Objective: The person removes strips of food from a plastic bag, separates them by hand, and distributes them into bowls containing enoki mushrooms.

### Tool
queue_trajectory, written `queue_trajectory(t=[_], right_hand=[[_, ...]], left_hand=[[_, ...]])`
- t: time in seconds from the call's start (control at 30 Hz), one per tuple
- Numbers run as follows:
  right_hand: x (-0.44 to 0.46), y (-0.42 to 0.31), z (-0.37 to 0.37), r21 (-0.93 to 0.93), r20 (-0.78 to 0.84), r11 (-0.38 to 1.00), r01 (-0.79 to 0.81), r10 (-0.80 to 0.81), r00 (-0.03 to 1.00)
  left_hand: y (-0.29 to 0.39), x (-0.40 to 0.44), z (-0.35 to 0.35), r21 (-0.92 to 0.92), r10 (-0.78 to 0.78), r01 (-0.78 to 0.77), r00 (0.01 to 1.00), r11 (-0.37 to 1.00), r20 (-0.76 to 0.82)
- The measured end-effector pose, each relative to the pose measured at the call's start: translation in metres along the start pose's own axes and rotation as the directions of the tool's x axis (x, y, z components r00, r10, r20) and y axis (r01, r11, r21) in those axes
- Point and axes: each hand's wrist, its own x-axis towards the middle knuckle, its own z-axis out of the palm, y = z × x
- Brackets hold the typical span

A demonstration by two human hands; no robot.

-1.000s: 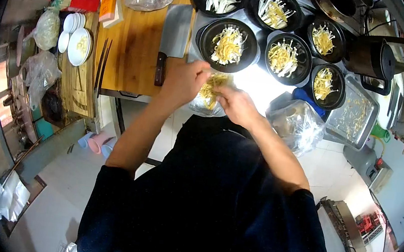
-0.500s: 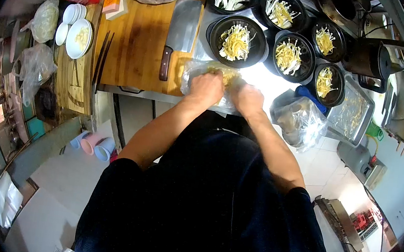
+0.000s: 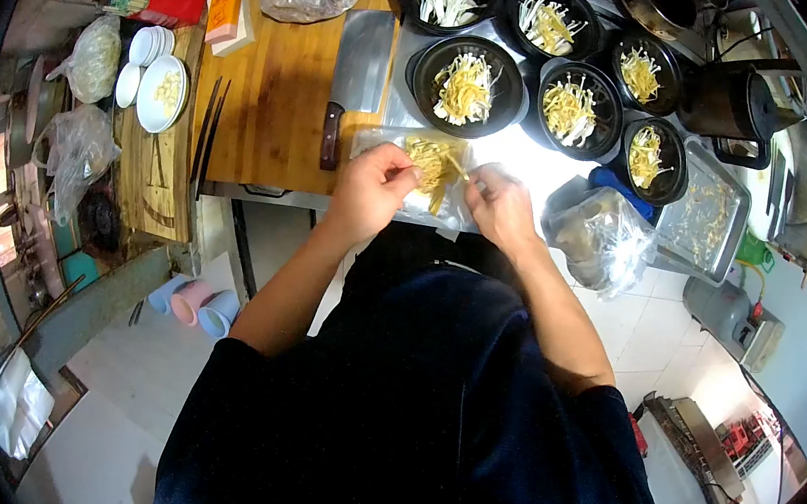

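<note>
A clear plastic bag [image 3: 390,135] lies spread at the counter's front edge, with a heap of yellow strips [image 3: 427,162] on it. My left hand [image 3: 369,190] is closed at the left side of the heap, thumb and forefinger pinching strips. Slightly blurred, my right hand [image 3: 502,209] is closed on the other side, and a few strips stick out from its fingertips. Just behind the bag stands a black bowl [image 3: 420,99] holding white enoki mushrooms topped with yellow strips [image 3: 466,88].
Several more black bowls [image 3: 606,148] hold enoki, most with yellow strips on top. A cleaver [image 3: 362,66] lies on the wooden cutting board [image 3: 275,105], with chopsticks [image 3: 207,132] at its left. To the right are a tied plastic bag [image 3: 599,238] and a metal tray [image 3: 726,253].
My left hand has shifted left and down, uncovering the yellow strips. My right hand has turned and now shows strips at its fingertips. The whole view has shifted slightly.
</note>
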Motion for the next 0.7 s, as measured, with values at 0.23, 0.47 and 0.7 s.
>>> queue_trajectory(t=[0.23,0.47,0.7], right_hand=[[-0.001,-0.033,-0.039,0.334,0.065,0.929,-0.16,0.147,0.987],[0.027,-0.06,-0.057,0.754,0.168,0.636,-0.162,0.052,0.984],[0.058,-0.06,-0.089,0.882,0.159,0.444,-0.154,0.026,0.987]], left_hand=[[0.065,0.003,-0.032,-0.228,-0.064,0.095,0.988,0.969,0.139],[0.125,0.017,-0.031,-0.318,0.023,0.068,0.961,0.946,0.276],[0.145,0.062,-0.009,-0.409,0.196,-0.037,0.914,0.912,0.355]])
